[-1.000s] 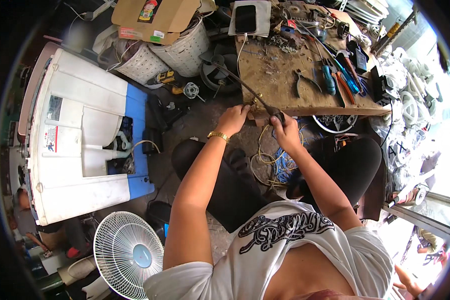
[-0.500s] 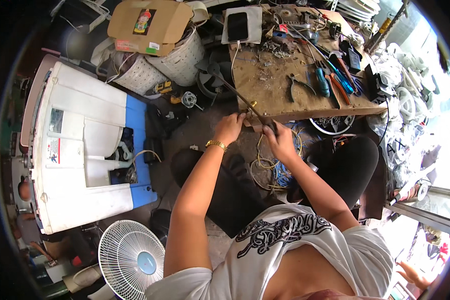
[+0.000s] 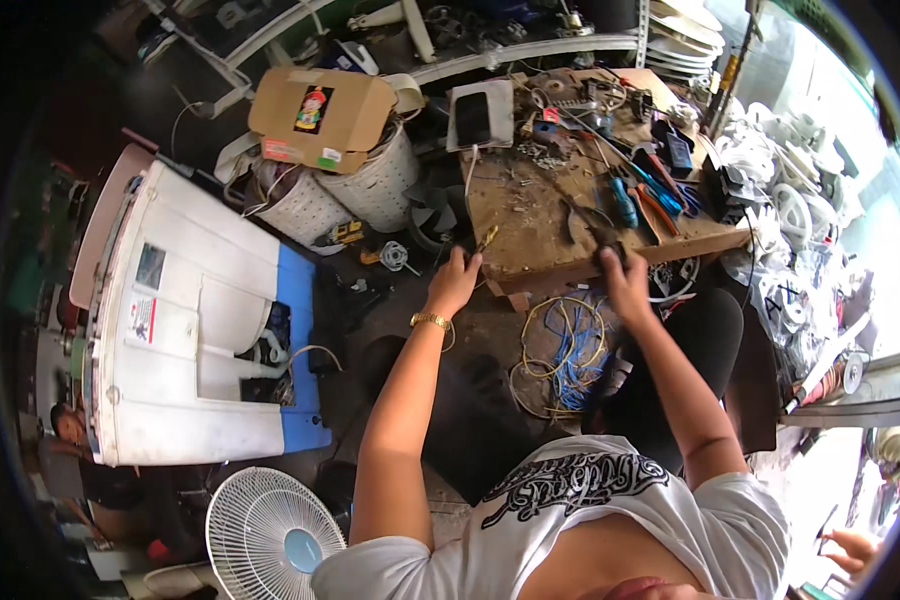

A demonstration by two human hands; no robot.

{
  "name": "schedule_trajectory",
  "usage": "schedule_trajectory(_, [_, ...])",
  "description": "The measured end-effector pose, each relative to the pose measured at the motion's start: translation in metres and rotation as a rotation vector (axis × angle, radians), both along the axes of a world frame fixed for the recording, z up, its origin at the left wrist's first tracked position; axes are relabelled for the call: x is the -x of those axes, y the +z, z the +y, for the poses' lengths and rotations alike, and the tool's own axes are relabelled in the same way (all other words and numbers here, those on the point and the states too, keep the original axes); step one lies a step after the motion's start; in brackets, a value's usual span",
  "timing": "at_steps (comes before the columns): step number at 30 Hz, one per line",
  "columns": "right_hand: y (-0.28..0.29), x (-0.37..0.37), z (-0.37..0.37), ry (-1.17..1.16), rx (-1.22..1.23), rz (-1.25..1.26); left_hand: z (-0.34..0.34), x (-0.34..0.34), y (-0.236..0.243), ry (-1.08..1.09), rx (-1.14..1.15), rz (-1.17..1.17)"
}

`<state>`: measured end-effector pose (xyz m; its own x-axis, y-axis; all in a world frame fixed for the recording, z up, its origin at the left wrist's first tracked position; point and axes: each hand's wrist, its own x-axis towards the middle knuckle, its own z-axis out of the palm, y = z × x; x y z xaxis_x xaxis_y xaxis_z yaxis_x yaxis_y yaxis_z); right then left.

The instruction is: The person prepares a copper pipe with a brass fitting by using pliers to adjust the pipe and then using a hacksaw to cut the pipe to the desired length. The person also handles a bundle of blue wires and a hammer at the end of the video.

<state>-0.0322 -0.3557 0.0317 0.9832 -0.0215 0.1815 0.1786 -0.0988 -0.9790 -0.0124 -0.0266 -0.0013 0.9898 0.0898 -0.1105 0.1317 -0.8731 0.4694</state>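
My left hand pinches a small brass-coloured piece just off the left front corner of the wooden bench. Its exact kind is too small to make out. At the bench's front edge, my right hand is closed round the dark handle of a file, whose blade is blurred and hard to follow against the wood. Black pliers lie on the bench beside it, partly covered. Right of that hand are orange-handled pliers and a teal screwdriver.
A phone lies on a pale pad at the bench's far left. Blue and yellow wires hang below the front edge. To my left stand a white-and-blue appliance body and a fan. Another person's hand shows at lower right.
My right hand has drawn the file away from the brass-coloured piece, to the right over the bench. My left hand has pulled back slightly from the bench corner, still holding the piece. The view has tilted up.
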Motion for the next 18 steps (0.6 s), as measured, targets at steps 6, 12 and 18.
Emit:
schedule_trajectory(6, [-0.008,-0.003,-0.045,-0.177,0.585,-0.330,-0.039,-0.002,0.093,-0.140,0.142,-0.221])
schedule_trajectory(12, [-0.010,-0.025,-0.053,-0.159,0.953,-0.415,-0.064,0.029,0.158,-0.274,0.222,-0.325])
schedule_trajectory(18, [-0.027,-0.059,-0.080,-0.163,1.171,-0.501,-0.077,0.035,0.187,-0.438,0.270,-0.547])
